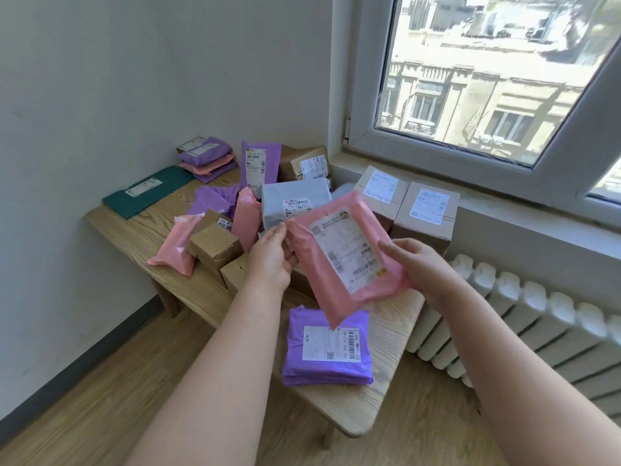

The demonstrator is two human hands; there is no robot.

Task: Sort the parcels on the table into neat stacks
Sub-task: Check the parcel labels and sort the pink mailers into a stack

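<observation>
A plain room in a flat: wood-look floor point(100, 398), white wall radiator point(537, 317), window point(487, 72) overlooking apartment blocks, low wooden table point(386, 334) of mailers.

1 wide-angle camera rides on the person's head, facing forward and down, close above the table point(144, 230), with the wall point(100, 79) far left and the window point(470, 79) far right.

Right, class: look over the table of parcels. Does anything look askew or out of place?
Yes, in the middle: a purple mailer stands on end beside a brown box, and a pink mailer leans tilted beside the grey parcel, neither lying flat.
</observation>
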